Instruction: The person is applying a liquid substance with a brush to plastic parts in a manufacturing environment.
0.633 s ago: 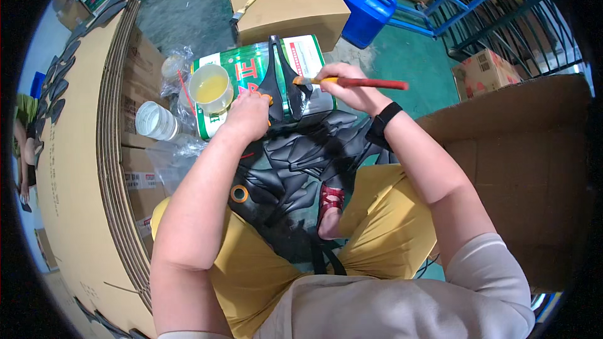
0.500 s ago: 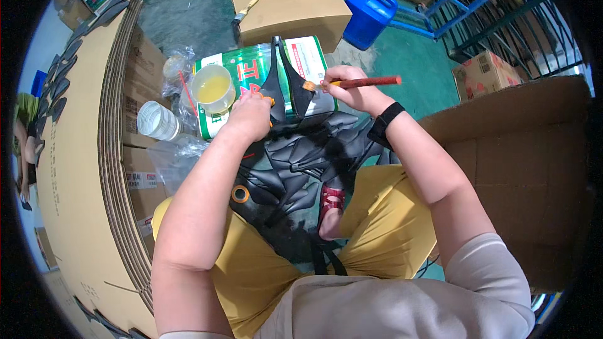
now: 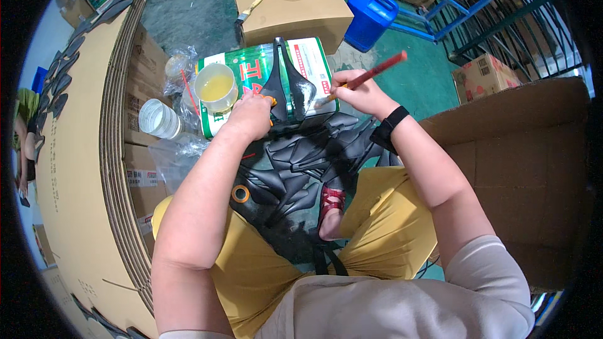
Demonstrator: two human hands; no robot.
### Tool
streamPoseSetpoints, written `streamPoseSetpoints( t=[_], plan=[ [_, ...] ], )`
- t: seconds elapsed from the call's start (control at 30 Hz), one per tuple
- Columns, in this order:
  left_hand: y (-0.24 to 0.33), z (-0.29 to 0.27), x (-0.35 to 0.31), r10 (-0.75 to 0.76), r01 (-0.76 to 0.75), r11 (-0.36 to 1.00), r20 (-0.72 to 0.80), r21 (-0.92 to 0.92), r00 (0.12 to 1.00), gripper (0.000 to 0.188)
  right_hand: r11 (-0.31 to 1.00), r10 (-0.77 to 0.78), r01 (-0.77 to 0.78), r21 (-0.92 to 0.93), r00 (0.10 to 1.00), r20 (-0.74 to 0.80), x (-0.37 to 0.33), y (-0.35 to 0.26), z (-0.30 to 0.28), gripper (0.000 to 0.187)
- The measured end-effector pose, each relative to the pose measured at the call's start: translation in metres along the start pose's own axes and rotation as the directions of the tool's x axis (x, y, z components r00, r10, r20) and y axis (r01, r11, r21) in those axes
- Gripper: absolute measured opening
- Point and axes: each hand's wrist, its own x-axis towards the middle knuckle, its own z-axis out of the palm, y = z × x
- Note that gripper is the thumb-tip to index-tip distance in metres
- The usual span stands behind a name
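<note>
A black saddle-shaped piece (image 3: 286,81) lies across a green and white tin (image 3: 236,58), its narrow end pointing away from me. My left hand (image 3: 252,115) is closed on its left edge. Something orange shows at those fingertips; its kind is unclear. In my right hand (image 3: 358,92) is a paintbrush (image 3: 379,70) with a red handle, held between thumb and fingers. Its bristles are low, by the piece's right wing, where a whitish wet sheen shows. Left of the piece, a tub (image 3: 216,86) of yellowish liquid stands on the tin.
Several black pieces (image 3: 295,172) lie heaped below the tin, near an orange ring (image 3: 240,194). A clear plastic cup (image 3: 159,118) is at left, beside stacked cardboard (image 3: 119,150). Beyond stand a carton (image 3: 295,16) bearing another brush (image 3: 251,9) and a blue jerrycan (image 3: 370,16).
The brush has moved down and slightly right, its handle tilting up more steeply. A whitish sheen now shows on the piece's right wing. My left hand has stayed nearly in place.
</note>
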Motion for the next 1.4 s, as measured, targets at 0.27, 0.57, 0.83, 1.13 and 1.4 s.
streamPoseSetpoints(
  t=[0.27, 0.57, 0.83, 1.13, 1.4],
  plan=[
    [0.01, -0.019, 0.0, -0.084, 0.089, 0.992, 0.06, -0.088, 0.995, 0.036, 0.996, -0.085, 0.085, -0.003, 0.98, -0.178, 0.006, 0.0, 0.013, 0.015],
    [0.002, -0.016, -0.002, -0.062, 0.066, 0.99, 0.033, -0.127, 0.998, 0.037, 0.987, 0.032, 0.001, 0.163, 0.98, -0.195, 0.013, -0.01, 0.005, 0.015],
    [0.003, -0.011, -0.001, -0.103, 0.101, 0.985, -0.005, -0.138, 0.995, 0.034, 0.997, -0.018, 0.035, 0.076, 0.978, -0.206, 0.026, -0.007, 0.023, 0.016],
    [-0.007, -0.015, 0.001, -0.123, 0.102, 0.952, -0.057, -0.288, 0.991, 0.029, 0.997, 0.015, -0.01, 0.073, 0.998, -0.068, 0.017, -0.01, 0.018, 0.019],
    [-0.012, -0.036, -0.014, -0.059, 0.012, 0.936, -0.123, -0.351, 0.991, 0.029, 0.945, 0.172, -0.137, 0.296, 0.98, -0.096, 0.013, -0.025, -0.007, 0.016]
  ],
)
